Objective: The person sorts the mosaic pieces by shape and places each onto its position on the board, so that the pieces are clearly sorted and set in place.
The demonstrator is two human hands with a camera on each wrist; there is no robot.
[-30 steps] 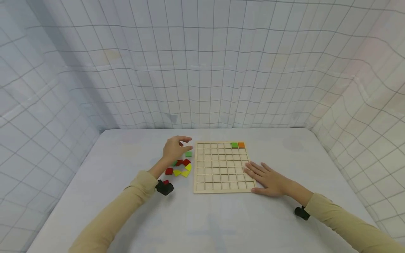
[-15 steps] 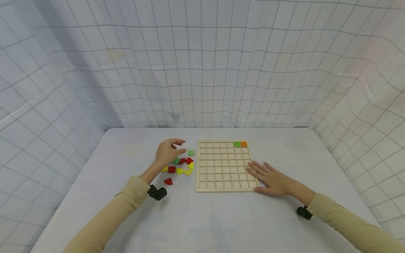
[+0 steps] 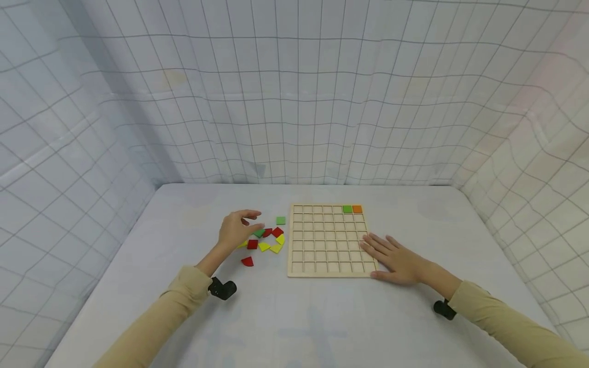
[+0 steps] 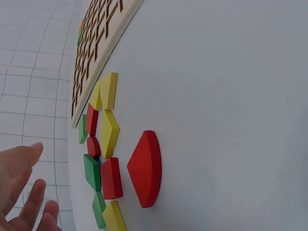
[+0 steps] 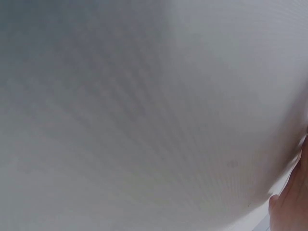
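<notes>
Hovering near the loose pieces (image 3: pixel 276 248), the person's left hand (image 3: pixel 234 230) has its thumb and bent fingers parted by a modest gap. The right hand (image 3: pixel 398 263) lies flat with fingers extended, their tips over the right edge of the pale wooden board (image 3: pixel 333 227). The pieces lie on the white table (image 3: pixel 303 322), left of the board from the person's side.

Beside a yellow piece (image 4: pixel 114 216), the left wrist view shows a green piece (image 4: pixel 99 209) that the hand covers in the head view, and it brings out the pieces' thickness. Only the head view shows the whole grid, with a green square (image 3: pixel 347 209) and an orange square (image 3: pixel 357 209) in its far right corner. The right wrist view is mostly blurred pale surface, probably the table, with part of the hand at its edge.

The board's near edge runs left to right before the person. Nearest them among the pieces, a red fan-shaped piece (image 4: pixel 146 168) points its corner towards the others, its long axis running alongside their row. The pieces look smooth, flat-faced and plainly coloured red, yellow or green
</notes>
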